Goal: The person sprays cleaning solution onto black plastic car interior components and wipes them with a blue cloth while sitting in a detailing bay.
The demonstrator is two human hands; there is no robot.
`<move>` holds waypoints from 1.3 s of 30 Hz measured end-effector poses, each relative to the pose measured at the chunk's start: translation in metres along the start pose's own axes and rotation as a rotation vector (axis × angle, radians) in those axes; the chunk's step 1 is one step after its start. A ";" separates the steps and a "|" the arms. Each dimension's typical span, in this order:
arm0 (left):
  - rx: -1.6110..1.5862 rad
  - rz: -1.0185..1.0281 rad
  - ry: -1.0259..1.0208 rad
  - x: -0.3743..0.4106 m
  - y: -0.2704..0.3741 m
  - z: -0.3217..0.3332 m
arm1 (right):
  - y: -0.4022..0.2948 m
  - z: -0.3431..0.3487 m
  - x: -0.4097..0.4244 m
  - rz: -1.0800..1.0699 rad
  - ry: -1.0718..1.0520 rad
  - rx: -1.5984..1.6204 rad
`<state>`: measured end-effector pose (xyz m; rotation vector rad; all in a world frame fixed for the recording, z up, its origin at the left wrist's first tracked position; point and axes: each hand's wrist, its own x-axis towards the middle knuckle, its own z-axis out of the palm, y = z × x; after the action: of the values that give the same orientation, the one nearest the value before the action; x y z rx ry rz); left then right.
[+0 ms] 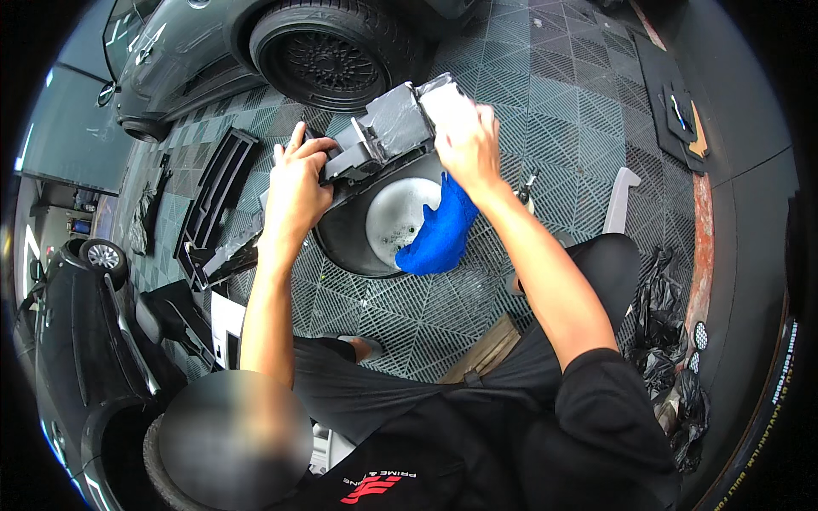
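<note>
A grey-black plastic car part with a wet sheen is held over a round black tub. My left hand grips its left end, index finger raised. At its right end, my right hand presses a white sponge or cloth on the surface; glare hides its exact kind. A blue microfibre cloth hangs over the tub's right rim, below my right forearm. Sudsy, whitish water shows inside the tub.
A car wheel stands just beyond the part. Black plastic trim pieces lie at the left, near another person's blurred head. A small bottle, a grey trim piece and black plastic bags are at the right. A wooden block lies below.
</note>
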<state>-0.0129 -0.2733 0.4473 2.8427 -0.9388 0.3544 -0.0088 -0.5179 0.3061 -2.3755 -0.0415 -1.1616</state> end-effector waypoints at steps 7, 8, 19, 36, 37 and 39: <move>0.022 0.009 -0.002 0.004 0.003 0.001 | 0.017 0.001 0.026 0.030 -0.065 -0.052; 0.006 0.008 -0.008 0.001 0.001 0.002 | 0.015 0.002 0.022 -0.133 -0.074 0.008; 0.025 0.030 0.039 0.007 0.005 0.002 | 0.075 -0.002 0.008 0.581 -0.055 0.344; -0.011 -0.047 0.419 -0.038 -0.051 -0.053 | -0.006 -0.046 -0.095 1.142 -0.079 1.259; -0.016 -0.055 0.444 -0.045 -0.051 -0.063 | -0.014 -0.042 -0.097 1.100 -0.090 1.184; -0.073 -0.064 0.467 -0.066 -0.054 -0.081 | -0.034 -0.035 -0.100 1.007 -0.113 1.047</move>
<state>-0.0463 -0.1769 0.5061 2.5406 -0.7437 0.9046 -0.1062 -0.4848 0.2638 -1.2052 0.3716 -0.3267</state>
